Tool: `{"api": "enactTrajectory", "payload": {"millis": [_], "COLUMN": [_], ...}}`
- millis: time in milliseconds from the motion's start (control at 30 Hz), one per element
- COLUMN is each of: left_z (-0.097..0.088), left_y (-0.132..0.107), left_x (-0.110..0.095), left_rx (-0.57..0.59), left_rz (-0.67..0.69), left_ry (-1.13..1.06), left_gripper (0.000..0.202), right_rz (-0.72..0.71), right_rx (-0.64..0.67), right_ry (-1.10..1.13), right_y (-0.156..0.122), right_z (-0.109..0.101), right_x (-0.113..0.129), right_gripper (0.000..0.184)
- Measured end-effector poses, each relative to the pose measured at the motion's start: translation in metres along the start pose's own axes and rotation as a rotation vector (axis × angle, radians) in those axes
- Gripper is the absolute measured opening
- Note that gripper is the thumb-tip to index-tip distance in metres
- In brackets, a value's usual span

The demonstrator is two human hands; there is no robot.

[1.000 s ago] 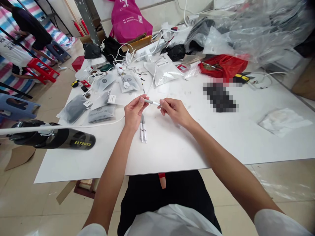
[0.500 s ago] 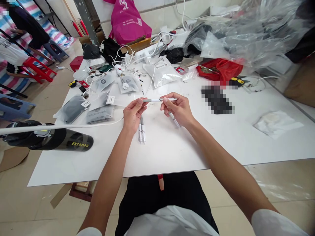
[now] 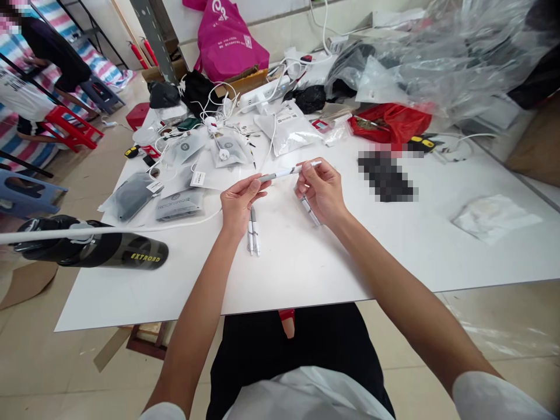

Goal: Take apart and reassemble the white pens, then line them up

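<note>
Between my two hands, a white and grey pen (image 3: 283, 172) is held above the table. My left hand (image 3: 240, 201) pinches its grey end between thumb and fingers. The fingers of my right hand (image 3: 322, 189) are closed on the white end, which sits slightly higher. Below my left hand, a pair of similar pens (image 3: 253, 233) lies side by side on the white table (image 3: 289, 274). Another white pen-like piece (image 3: 310, 211) lies under my right hand, partly hidden by it.
A dark EXTRORD bottle (image 3: 131, 248) lies at the left edge, crossed by a white cable (image 3: 184, 224). Several frosted pouches (image 3: 179, 205) lie behind it. At the back are a pink bag (image 3: 231, 44), a red plastic bag (image 3: 394, 125) and clear plastic wrapping (image 3: 455, 64). Two people sit far left.
My right hand has shifted a little to the right and up, so the pen now tilts, its right end higher. Both hands still hold it.
</note>
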State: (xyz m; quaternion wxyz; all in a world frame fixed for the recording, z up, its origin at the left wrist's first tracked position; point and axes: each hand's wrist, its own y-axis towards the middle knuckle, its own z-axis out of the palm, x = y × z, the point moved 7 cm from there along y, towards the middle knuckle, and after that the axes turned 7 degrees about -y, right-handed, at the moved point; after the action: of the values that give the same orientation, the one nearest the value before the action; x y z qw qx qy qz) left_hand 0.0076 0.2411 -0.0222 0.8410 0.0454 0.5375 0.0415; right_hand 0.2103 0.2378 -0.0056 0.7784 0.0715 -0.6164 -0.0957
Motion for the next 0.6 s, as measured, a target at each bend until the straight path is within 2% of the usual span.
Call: {"api": "enactTrajectory", "payload": {"millis": [133, 267, 433, 500, 600], "left_z": [0.008, 0.012, 0.017, 0.017, 0.015], "left_y": [-0.007, -0.015, -0.020, -0.020, -0.018], "left_x": [-0.005, -0.012, -0.022, -0.021, -0.012], "left_rx": [0.034, 0.070, 0.113, 0.099, 0.074], "left_rz": [0.068, 0.182, 0.328, 0.329, 0.231], "left_ry": [0.108, 0.304, 0.427, 0.412, 0.324], "left_gripper": [0.035, 0.026, 0.020, 0.019, 0.023], "right_rz": [-0.002, 0.057, 0.090, 0.081, 0.057], "right_rx": [-0.044, -0.070, -0.080, -0.087, -0.014], "right_ry": [-0.041, -0.014, -0.052, -0.070, -0.039], "right_y": [0.002, 0.005, 0.006, 0.005, 0.002], "right_z": [-0.004, -0.008, -0.009, -0.008, 0.001], "right_x": [-0.002, -0.010, -0.017, -0.016, -0.010], "right_gripper": [0.057, 0.066, 0.066, 0.064, 0.062]}}
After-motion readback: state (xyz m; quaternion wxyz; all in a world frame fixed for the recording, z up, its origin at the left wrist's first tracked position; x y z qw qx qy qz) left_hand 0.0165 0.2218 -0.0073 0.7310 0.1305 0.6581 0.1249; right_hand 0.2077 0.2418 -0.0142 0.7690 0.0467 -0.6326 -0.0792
